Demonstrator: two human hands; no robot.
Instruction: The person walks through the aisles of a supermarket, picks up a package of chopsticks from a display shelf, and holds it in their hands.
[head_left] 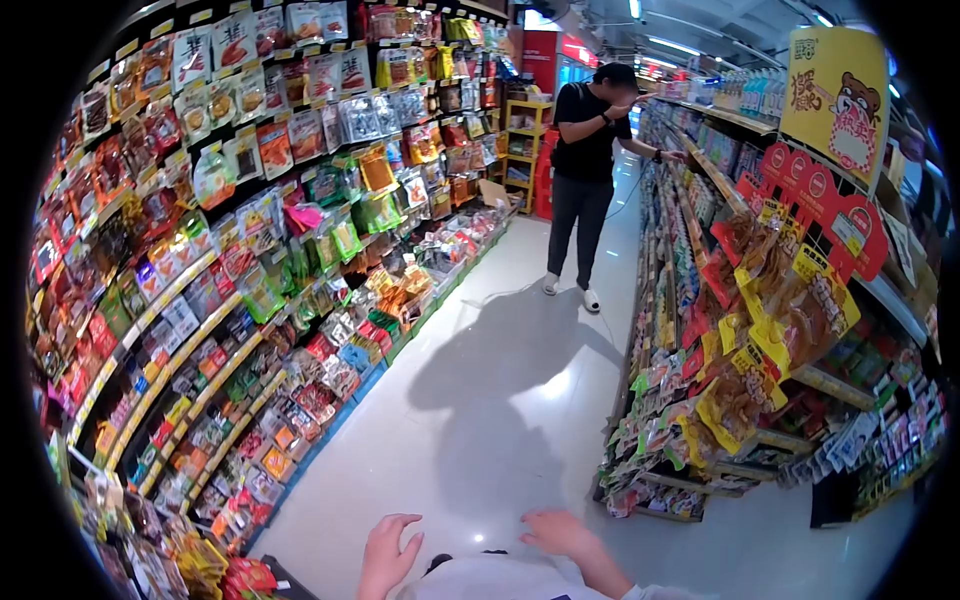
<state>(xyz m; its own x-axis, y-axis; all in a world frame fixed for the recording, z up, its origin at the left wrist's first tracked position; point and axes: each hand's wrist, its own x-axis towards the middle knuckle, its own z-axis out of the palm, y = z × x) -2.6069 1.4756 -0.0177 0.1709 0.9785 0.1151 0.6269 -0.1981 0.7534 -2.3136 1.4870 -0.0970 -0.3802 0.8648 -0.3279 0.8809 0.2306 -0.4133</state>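
At the bottom of the view my left hand point(390, 550) is raised in front of my body, thumb apart from the fingers, holding nothing. My right hand point(556, 532) reaches inward from the other side with its fingers loosely stretched, and nothing shows in it. Between the two lies the front of my light shirt point(495, 578). Neither hand touches a shelf. Nearest to the right hand are hanging snack packets point(640, 470) at the end of the right shelf; the left hand is nearer the packets point(275, 460) low on the left shelf.
Tall shelves of packaged snacks point(270, 150) line the left. Yellow packs point(745, 385) hang from the right shelf end below a yellow sign point(835, 95). Along the shiny aisle floor point(400, 450), a person point(587, 180) in dark clothes stands by the right shelf. Beyond is a yellow rack point(525, 150).
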